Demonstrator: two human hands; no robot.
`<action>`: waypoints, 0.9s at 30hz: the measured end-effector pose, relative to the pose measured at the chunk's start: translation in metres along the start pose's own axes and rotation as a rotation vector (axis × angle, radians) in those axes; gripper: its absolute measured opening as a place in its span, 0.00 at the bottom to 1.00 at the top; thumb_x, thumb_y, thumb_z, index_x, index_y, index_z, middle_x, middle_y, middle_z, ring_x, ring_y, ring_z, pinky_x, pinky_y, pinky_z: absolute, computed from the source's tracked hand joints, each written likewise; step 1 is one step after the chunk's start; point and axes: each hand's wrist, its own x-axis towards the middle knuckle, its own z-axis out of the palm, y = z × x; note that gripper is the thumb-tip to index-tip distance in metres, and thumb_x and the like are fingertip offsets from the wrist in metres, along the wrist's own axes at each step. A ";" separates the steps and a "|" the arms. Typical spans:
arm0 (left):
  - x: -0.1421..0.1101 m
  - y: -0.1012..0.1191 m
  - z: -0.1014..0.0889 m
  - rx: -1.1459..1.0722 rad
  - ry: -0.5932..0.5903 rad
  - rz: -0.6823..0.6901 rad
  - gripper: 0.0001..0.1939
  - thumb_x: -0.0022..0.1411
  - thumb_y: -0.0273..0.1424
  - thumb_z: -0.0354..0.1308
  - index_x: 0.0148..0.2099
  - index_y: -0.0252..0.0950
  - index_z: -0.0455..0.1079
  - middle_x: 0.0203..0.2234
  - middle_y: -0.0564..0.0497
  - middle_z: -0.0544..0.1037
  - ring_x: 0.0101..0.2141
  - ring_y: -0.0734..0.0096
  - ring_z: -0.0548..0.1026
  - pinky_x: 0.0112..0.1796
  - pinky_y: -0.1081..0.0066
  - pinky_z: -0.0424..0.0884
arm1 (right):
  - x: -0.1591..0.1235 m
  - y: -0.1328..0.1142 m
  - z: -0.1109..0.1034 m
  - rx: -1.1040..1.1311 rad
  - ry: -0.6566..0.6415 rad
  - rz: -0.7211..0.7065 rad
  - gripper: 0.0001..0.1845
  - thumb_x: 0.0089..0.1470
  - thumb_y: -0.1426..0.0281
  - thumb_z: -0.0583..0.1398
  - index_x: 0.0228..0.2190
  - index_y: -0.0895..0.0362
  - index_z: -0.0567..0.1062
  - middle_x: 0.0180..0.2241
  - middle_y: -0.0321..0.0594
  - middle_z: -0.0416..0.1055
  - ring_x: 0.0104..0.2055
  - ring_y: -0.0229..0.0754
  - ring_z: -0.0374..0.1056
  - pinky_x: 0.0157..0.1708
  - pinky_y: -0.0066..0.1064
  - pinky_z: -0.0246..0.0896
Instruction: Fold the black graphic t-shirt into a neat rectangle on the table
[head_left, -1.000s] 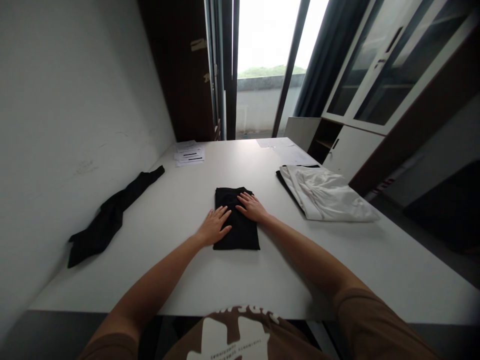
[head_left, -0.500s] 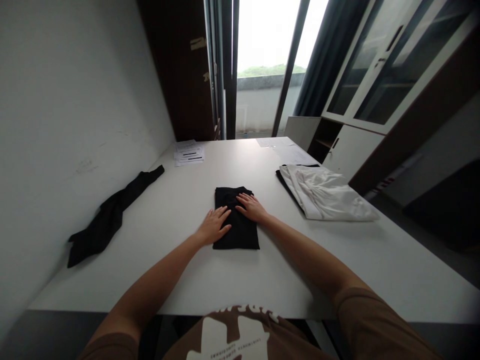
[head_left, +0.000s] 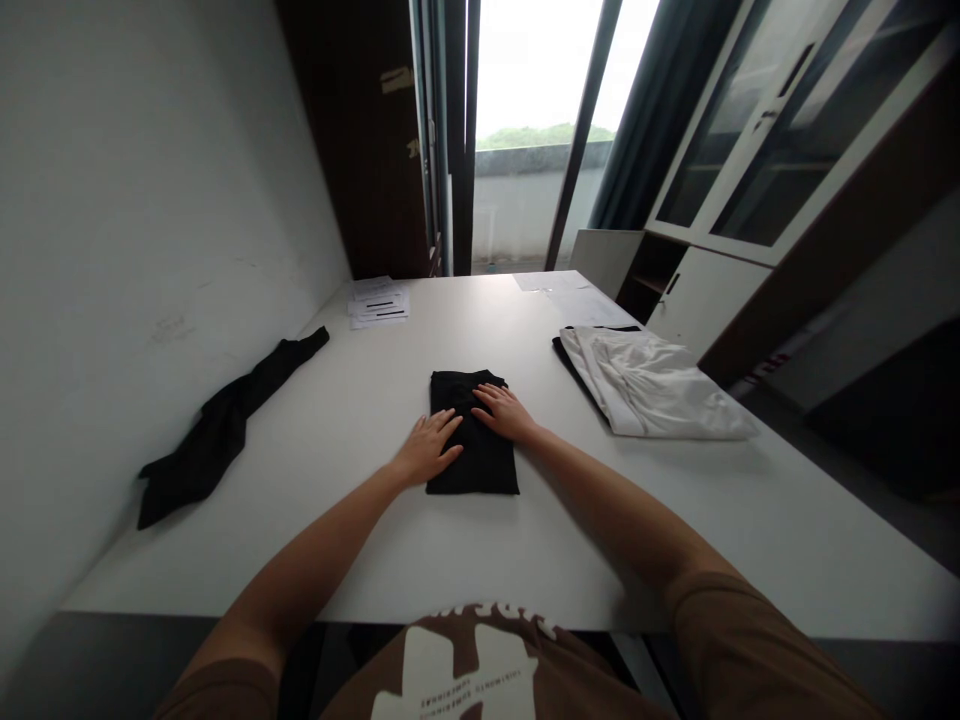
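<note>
A black garment (head_left: pixel 471 455), folded into a neat rectangle, lies in the middle of the white table (head_left: pixel 465 560). My left hand (head_left: pixel 427 448) rests flat on its left edge with the fingers stretched out. My right hand (head_left: pixel 505 411) lies flat on its upper right part, fingers spread. Neither hand grips the cloth.
A crumpled black cloth (head_left: pixel 217 430) lies along the wall at the left. A folded white garment (head_left: pixel 652 395) on a dark one sits at the right. Papers (head_left: pixel 378 304) lie at the far left corner, more sheets (head_left: pixel 555 284) at the far edge. Cabinets (head_left: pixel 750 160) stand to the right.
Both hands stay flat on the folded black garment. Only the view has shifted slightly.
</note>
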 end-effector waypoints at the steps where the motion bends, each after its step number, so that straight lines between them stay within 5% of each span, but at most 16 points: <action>1: 0.000 0.000 0.000 0.000 -0.001 -0.002 0.32 0.74 0.44 0.50 0.75 0.43 0.54 0.73 0.44 0.53 0.72 0.53 0.52 0.69 0.45 0.49 | 0.000 0.000 0.000 0.001 0.003 0.001 0.32 0.69 0.52 0.54 0.67 0.52 0.66 0.69 0.43 0.58 0.73 0.50 0.49 0.72 0.48 0.40; 20: 0.000 0.000 0.001 0.006 0.022 0.001 0.32 0.73 0.43 0.51 0.75 0.43 0.54 0.73 0.44 0.54 0.71 0.52 0.54 0.68 0.45 0.50 | 0.001 -0.005 0.000 -0.057 -0.004 0.119 0.33 0.69 0.50 0.53 0.67 0.52 0.65 0.72 0.44 0.51 0.76 0.51 0.41 0.72 0.49 0.38; 27: 0.000 0.000 0.000 0.028 0.040 0.083 0.32 0.74 0.42 0.49 0.76 0.46 0.51 0.74 0.50 0.51 0.73 0.55 0.46 0.69 0.46 0.49 | 0.001 -0.005 0.003 -0.047 0.070 0.235 0.32 0.67 0.50 0.55 0.65 0.52 0.68 0.72 0.46 0.50 0.74 0.58 0.44 0.70 0.51 0.44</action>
